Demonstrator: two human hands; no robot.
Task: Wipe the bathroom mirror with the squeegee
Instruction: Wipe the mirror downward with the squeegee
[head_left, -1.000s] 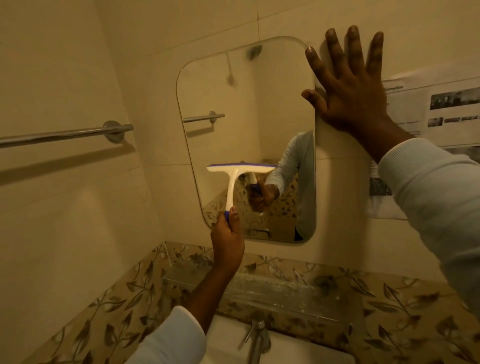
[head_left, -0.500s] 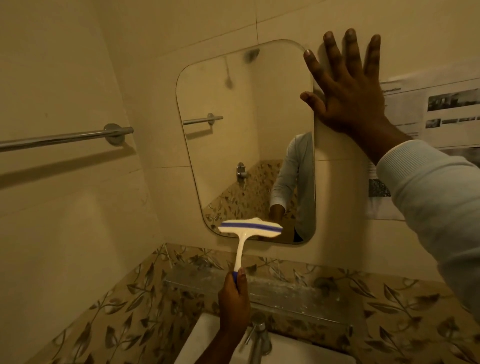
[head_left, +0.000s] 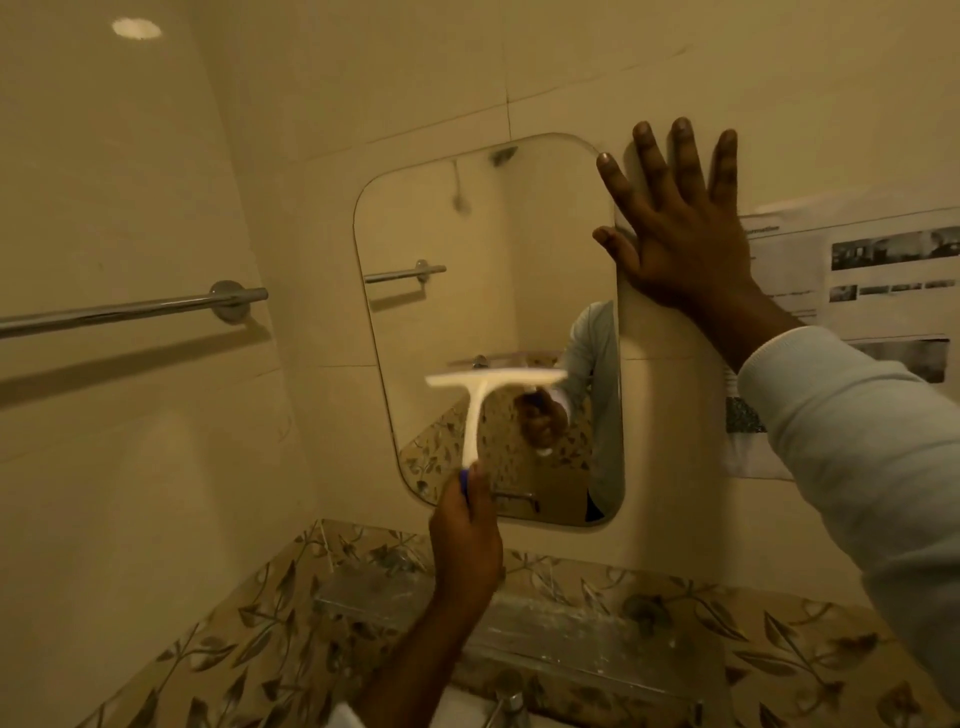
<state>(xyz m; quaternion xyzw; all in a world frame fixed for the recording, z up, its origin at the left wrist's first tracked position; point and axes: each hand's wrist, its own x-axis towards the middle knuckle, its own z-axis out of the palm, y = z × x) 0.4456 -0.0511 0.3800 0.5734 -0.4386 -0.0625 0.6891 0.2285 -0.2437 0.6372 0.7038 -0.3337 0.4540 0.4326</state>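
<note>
Your left hand grips the white T-shaped plastic squeegee, blade blurred, before the rounded rectangular mirror; your right hand lies flat, fingers spread, at two o'clock.

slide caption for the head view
Left hand holds a white squeegee across the lower half of the bathroom mirror; right hand rests flat on the wall at its right edge.

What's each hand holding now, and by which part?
The left hand grips the squeegee by the bottom of its handle. The right hand holds nothing, flat at the right edge of the mirror.
</note>
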